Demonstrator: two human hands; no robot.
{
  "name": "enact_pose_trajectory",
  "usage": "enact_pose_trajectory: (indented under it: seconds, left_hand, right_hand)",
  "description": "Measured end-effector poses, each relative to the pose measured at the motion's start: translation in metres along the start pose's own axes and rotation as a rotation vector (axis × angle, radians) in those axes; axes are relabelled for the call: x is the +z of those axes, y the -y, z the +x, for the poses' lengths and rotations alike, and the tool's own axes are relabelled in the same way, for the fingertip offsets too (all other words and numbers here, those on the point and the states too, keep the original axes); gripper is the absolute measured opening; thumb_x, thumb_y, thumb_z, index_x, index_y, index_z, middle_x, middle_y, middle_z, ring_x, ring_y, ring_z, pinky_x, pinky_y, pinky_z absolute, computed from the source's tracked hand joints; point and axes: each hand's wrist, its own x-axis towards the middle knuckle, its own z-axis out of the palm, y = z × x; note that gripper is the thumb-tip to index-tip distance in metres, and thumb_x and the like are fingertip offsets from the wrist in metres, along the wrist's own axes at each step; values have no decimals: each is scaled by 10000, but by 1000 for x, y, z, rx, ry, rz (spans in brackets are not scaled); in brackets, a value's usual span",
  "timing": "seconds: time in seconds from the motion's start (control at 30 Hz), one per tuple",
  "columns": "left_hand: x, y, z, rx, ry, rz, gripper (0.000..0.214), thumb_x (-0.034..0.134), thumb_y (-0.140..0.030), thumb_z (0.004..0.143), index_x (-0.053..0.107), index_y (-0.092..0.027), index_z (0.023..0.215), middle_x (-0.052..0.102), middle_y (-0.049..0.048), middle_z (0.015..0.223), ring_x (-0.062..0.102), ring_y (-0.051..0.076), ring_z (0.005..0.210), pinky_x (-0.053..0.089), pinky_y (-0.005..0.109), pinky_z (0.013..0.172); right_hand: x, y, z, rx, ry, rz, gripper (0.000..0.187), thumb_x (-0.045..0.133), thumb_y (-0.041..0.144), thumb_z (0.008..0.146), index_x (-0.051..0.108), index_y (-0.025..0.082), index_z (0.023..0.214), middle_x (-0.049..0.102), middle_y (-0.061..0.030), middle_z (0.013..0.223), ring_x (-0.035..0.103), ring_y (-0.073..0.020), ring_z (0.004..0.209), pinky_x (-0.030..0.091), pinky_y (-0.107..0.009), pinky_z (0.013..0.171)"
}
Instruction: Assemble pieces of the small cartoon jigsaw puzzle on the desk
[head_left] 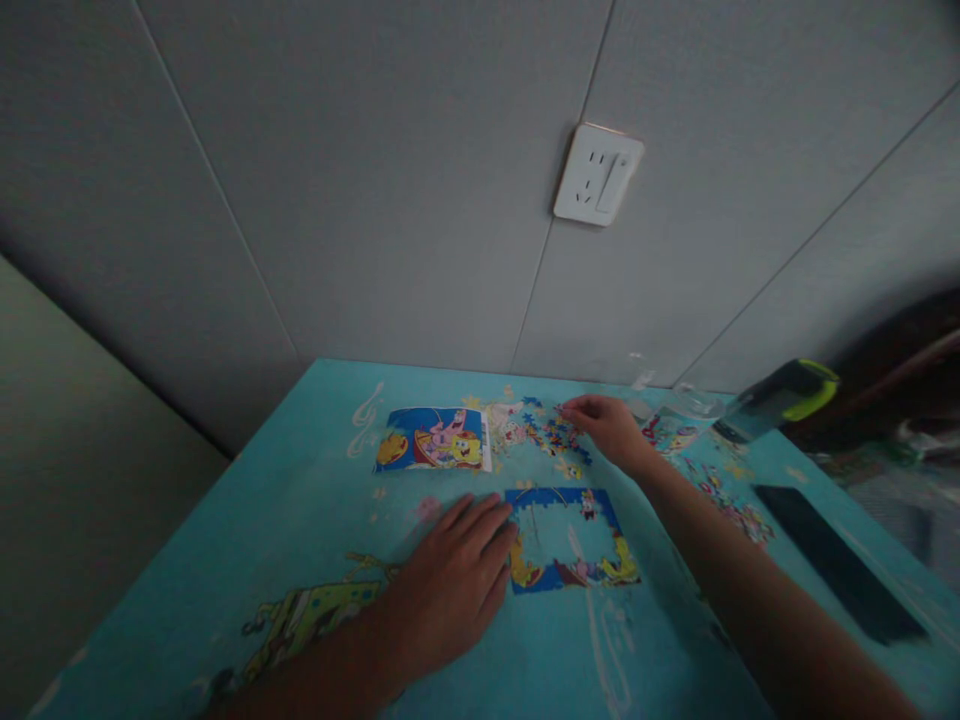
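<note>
A jigsaw puzzle [551, 578] lies flat on the table with its border joined and its middle open to the tablecloth. My left hand [469, 570] rests palm down at its left edge, fingers stretched out and touching the border. Beyond the puzzle lies a scattered pile of loose puzzle pieces [559, 438]. Over the right side of that pile, my right hand [606, 422] has its thumb and fingers pinched together; whatever is between the fingertips is too small to make out. Left of the pile is a picture card [431, 438] showing cartoon characters.
Another group of loose pieces [731, 505] lies right of my right forearm. Near the wall stand a clear plastic container [686, 405] and a dark bottle with a yellow-green rim [776, 400]. A flat black object [836, 560] lies at the right. A wall socket [598, 175] is above.
</note>
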Motion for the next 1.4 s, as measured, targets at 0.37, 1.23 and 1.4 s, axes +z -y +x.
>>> enact_pose_trajectory:
  seconds: [0.37, 1.23, 1.4]
  left_hand:
    - [-2, 5, -1, 23, 7, -25, 377, 512, -208, 999, 590, -173, 1366, 568, 107, 1464, 494, 297, 1392, 432, 575, 1162]
    - [-2, 8, -4, 40, -2, -9, 429, 532, -206, 986, 573, -180, 1412, 535, 114, 1498, 488, 303, 1399, 437, 576, 1162]
    - [-3, 8, -5, 38, -6, -12, 412, 530, -212, 990, 587, -185, 1397, 540, 114, 1493, 500, 298, 1388, 440, 565, 1162]
  right_hand:
    - [-19, -31, -144, 3, 184, 107, 257, 635, 440, 964, 795, 253, 1038, 795, -46, 971, 720, -216, 844, 566, -325, 746]
    - [-13, -28, -149, -198, 115, -62, 203, 702, 374, 943, 778, 296, 1116, 685, -80, 1069, 664, -235, 977, 552, -407, 888]
    - [-13, -29, -149, -183, 106, -45, 174, 709, 368, 935, 783, 298, 1076, 691, -75, 1053, 663, -238, 975, 551, -407, 872]
